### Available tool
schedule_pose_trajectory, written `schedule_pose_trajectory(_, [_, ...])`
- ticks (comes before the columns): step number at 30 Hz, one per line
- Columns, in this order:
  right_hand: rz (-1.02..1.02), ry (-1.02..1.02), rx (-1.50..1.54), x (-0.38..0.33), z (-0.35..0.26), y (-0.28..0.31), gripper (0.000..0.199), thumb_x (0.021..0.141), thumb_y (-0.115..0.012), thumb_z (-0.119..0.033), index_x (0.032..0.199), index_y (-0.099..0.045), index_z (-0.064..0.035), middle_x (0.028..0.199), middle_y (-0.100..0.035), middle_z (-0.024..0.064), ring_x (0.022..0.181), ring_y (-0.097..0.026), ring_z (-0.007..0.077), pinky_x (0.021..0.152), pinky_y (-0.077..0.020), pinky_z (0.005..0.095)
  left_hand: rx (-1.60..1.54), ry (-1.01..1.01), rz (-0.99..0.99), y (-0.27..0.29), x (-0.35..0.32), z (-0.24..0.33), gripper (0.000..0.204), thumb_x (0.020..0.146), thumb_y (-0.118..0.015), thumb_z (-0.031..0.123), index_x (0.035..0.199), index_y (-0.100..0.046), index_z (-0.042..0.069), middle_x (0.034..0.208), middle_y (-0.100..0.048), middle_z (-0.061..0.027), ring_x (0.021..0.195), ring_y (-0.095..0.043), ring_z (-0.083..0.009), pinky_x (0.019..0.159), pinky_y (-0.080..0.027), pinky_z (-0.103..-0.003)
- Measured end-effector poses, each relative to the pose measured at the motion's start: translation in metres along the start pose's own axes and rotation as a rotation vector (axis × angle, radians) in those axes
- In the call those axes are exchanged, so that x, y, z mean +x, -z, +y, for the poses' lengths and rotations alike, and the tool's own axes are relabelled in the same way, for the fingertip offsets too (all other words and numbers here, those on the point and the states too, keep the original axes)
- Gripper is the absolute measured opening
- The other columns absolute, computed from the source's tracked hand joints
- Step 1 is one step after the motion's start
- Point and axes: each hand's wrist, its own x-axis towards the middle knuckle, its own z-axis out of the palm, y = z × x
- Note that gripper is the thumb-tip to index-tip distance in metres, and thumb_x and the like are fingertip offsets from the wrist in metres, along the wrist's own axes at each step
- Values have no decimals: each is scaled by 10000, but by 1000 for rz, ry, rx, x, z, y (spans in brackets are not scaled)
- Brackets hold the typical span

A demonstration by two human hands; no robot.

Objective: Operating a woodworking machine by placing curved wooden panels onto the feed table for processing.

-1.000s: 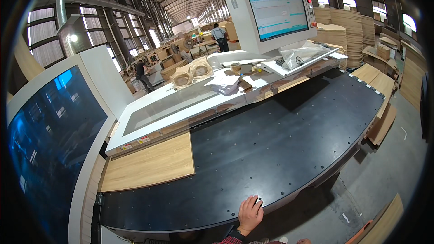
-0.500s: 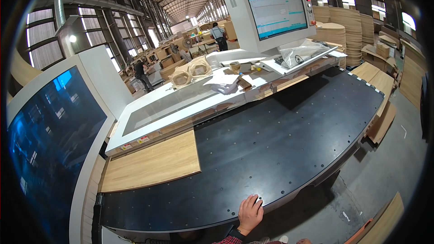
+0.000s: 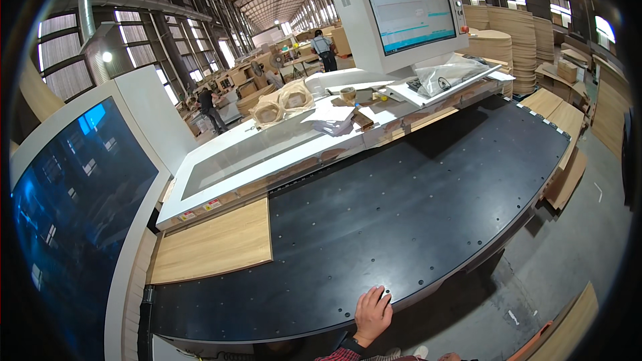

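My left hand [image 3: 372, 315] rests on the near edge of the dark, hole-dotted table [image 3: 401, 227], palm down. Its fingers are stretched out over the surface and grip nothing. At the bottom edge a small skin-coloured patch [image 3: 450, 357] looks like part of my right hand, but its fingers are hidden. To the far left on the table lies a wood-grain panel [image 3: 214, 241], flat, its left end at the machine's opening. The panel is well apart from my hand.
A white machine bed [image 3: 267, 160] borders the table's far side, with papers [image 3: 332, 120] and tape rolls on it. A monitor [image 3: 414, 20] stands beyond. Left is a dark-windowed enclosure [image 3: 73, 214]. Boards [image 3: 568, 177] lie at right; two people work in the distance.
The wood-grain panel has slid left toward the enclosure, so more dark table shows. The monitor's picture has changed. My left hand stays at the table edge.
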Motion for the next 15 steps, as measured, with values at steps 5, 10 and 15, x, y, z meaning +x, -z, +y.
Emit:
schedule_pose_trajectory(5, [-29, -47, 39, 0, -14, 10, 124, 630, -538, -151, 672, -643, -98, 723, -610, 137, 707, -585, 296, 657, -467, 414, 12, -2, -11, 1, 1, 1, 226, 686, -590, 148, 906, -614, 99, 1079, -546, -75, 1053, -483, -256, 889, -355, -400])
schedule_pose_trajectory(10, [-33, 21, -35, -1, -9, 9, 135, 642, -529, -158, 683, -642, -97, 722, -608, 138, 714, -586, 297, 654, -467, 413, -4, -13, -13, 0, 1, -1, 231, 681, -592, 146, 906, -613, 99, 1083, -542, -77, 1057, -480, -256, 890, -354, -399])
schedule_pose_trajectory(15, [-47, -67, 127, -2, -21, 18, 145, 659, -515, -159, 691, -636, -85, 723, -606, 146, 722, -587, 301, 648, -468, 423, -2, -13, -13, 1, 0, -3, 232, 677, -593, 144, 903, -612, 95, 1080, -544, -77, 1054, -481, -257, 889, -355, -399])
